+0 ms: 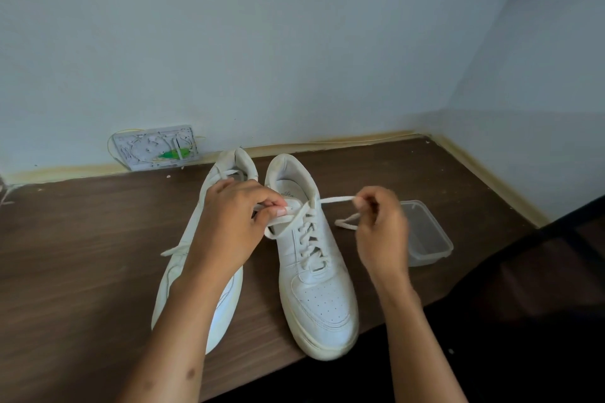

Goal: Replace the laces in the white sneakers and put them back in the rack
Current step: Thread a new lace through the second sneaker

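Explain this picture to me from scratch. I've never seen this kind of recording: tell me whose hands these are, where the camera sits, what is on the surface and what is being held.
There is no machine here. A person wears one wide-angle camera on the head, looking forward and down, so both arms reach in from the bottom of the picture.

On the dark wooden surface stand two white sneakers side by side, toes toward the wearer. The right sneaker is laced up its front. The left sneaker is partly hidden under the arm.

The left hand pinches one end of the white lace near the right sneaker's top eyelets. The right hand holds the other end, pulled out to the side.

Behind the right hand sits a clear plastic container. Against the wall lies a pale panel with a green spot; what it is I cannot tell.
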Motion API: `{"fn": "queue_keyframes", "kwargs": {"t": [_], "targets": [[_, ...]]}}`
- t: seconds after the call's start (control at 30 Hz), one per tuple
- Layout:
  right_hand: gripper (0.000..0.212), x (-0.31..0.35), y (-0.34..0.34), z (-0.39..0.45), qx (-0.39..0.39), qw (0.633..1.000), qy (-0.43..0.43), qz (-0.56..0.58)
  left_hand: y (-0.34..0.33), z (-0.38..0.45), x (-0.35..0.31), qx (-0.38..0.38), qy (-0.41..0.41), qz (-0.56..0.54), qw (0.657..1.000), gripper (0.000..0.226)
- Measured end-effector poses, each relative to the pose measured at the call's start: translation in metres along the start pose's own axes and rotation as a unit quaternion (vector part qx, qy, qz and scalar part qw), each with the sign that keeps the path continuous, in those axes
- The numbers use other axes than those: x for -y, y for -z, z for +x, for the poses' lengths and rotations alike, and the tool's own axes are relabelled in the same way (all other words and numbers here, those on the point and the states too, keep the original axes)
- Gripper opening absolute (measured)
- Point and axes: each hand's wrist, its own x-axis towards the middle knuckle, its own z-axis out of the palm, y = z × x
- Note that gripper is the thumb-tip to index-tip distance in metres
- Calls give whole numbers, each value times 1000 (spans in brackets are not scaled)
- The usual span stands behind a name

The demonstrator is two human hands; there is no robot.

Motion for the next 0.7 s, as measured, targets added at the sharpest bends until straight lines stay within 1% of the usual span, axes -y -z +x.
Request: {"fn": "queue_keyframes", "kwargs": {"t": [0.03,0.1,0.13,0.17,0.2,0.27,0.37,0.43,0.47,0.5,0.57,0.63,0.7], "targets": [[25,-2,6,3,-44,998,-33,4,1,0,0,-1,0,0,1000,9],[14,-5,18,7,-119,989,-92,10,2,0,-1,0,-1,-2,1000,10],[8,-6,21,8,-139,984,-111,13,2,-1,-1,0,-2,-4,1000,10],[5,-7,22,8,-145,982,-118,19,2,0,-1,0,-3,-5,1000,10],[6,-6,21,7,-136,984,-109,27,2,0,-1,1,-3,-6,1000,10],[16,-3,14,2,-77,994,-61,48,0,0,-1,2,-2,-8,1000,9],[29,5,-2,-5,53,996,26,62,-1,1,-1,6,-2,-11,1000,10],[27,9,-13,-9,117,990,54,59,-1,1,-1,8,-2,-10,1000,10],[23,10,-17,-11,127,988,58,58,-1,1,-1,10,-2,-8,1000,10],[17,11,-20,-12,120,990,59,54,0,1,-1,11,-1,-6,1000,10],[10,9,-18,-10,76,995,55,38,1,0,-2,11,-1,-1,1000,9],[17,4,-10,-5,23,999,35,17,3,0,-2,7,-2,7,1000,10],[21,-3,1,1,-21,1000,-8,4,3,0,-1,5,1,15,1000,10]]}}
